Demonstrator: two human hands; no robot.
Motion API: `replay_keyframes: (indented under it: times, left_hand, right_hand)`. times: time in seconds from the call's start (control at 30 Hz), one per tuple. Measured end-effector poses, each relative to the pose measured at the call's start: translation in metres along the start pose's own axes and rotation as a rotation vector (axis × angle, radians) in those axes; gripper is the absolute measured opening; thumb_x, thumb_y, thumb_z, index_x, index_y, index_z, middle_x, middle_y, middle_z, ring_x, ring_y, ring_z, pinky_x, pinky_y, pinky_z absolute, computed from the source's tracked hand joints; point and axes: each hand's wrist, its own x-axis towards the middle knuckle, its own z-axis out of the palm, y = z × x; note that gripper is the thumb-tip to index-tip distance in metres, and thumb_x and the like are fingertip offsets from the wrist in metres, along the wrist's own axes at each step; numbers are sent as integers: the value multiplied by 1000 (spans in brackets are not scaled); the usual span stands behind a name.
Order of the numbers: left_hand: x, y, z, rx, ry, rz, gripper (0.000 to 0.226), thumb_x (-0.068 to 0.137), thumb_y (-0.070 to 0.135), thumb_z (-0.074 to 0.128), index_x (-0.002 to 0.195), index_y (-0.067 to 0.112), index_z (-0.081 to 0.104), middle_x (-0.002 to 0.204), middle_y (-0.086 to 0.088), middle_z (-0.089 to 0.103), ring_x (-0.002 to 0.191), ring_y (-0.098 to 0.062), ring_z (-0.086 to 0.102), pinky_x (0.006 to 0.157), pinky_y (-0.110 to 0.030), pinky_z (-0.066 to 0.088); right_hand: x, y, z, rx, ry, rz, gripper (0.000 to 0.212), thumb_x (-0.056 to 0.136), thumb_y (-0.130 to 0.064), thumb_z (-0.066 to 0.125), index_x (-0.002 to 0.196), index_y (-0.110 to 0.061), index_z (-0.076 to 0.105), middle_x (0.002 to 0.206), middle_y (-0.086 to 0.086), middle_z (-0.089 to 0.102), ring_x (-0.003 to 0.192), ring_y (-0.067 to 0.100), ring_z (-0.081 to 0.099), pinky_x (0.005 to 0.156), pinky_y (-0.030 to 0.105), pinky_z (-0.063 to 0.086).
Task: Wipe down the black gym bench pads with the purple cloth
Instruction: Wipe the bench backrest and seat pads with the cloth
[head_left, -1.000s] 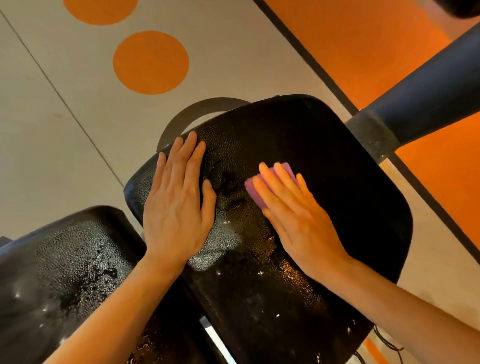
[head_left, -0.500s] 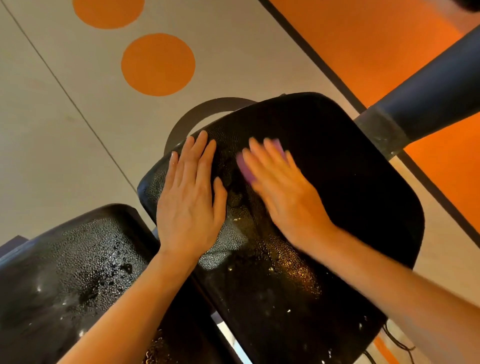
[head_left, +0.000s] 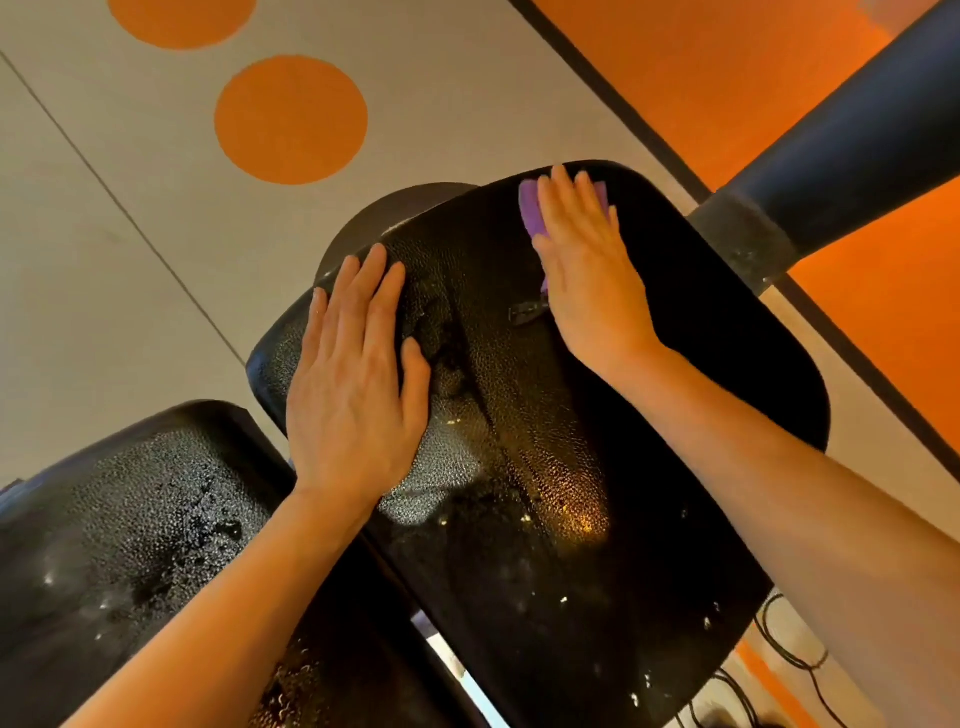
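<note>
A wet black bench pad (head_left: 701, 395) fills the middle of the view. My right hand (head_left: 587, 265) lies flat with straight fingers on the purple cloth (head_left: 530, 215), pressing it onto the pad near its far edge. Only the cloth's left edge and a corner past my fingers show. My left hand (head_left: 358, 384) rests flat on the pad's left side, fingers straight. A second black pad (head_left: 114, 545), beaded with water, sits at the lower left.
A dark padded bar (head_left: 841, 140) slants in from the upper right, just past the pad. The floor is beige with orange circles (head_left: 291, 119) and an orange zone (head_left: 727, 78) edged in black. Black cables (head_left: 795, 660) lie at the lower right.
My right hand has slid the purple cloth from the middle of the pad up to its far edge. My left hand stays in place.
</note>
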Motion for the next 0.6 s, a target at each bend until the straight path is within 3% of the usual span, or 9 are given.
replay_keyframes:
  times: [0.1, 0.2, 0.3, 0.43, 0.6]
  left_hand:
    - [-1, -1, 0, 1, 12, 12, 51, 102, 26, 37, 150, 10, 30, 160, -5, 24, 151, -19, 14, 124, -37, 8]
    - [-2, -1, 0, -8, 17, 9, 52, 101, 26, 37, 150, 10, 30, 160, -5, 24, 151, -20, 15, 124, -37, 8]
    - [-1, -1, 1, 1, 22, 20, 52, 101, 27, 36, 150, 9, 30, 160, -6, 24, 150, -20, 15, 124, -37, 9]
    - [-1, -2, 1, 12, 22, 29, 52, 101, 28, 36, 149, 10, 30, 159, -5, 25, 150, -21, 16, 124, -38, 9]
    - [-2, -2, 1, 3, 30, 37, 52, 101, 28, 34, 149, 10, 30, 159, -6, 26, 150, -21, 17, 124, -37, 9]
  right_hand:
    - [-54, 12, 2, 47, -14, -19, 53, 101, -13, 37, 151, -12, 19, 160, 5, 13, 149, 18, 3, 122, 37, 2]
    - [-157, 15, -7, 32, -48, -66, 49, 103, -29, 27, 149, -12, 21, 158, 4, 20, 148, 14, 8, 121, 27, 1]
    - [-115, 24, -10, 53, -44, -44, 49, 103, -24, 27, 150, -16, 15, 159, 0, 16, 148, 13, 5, 121, 26, 1]
    - [-20, 31, -10, 10, 32, 74, 48, 105, -18, 26, 151, -15, 18, 160, 5, 14, 149, 21, 6, 121, 38, 6]
    - [-159, 27, -10, -59, -44, 101, 50, 104, -27, 22, 152, -16, 12, 161, 0, 10, 148, 14, 0, 120, 31, 1]
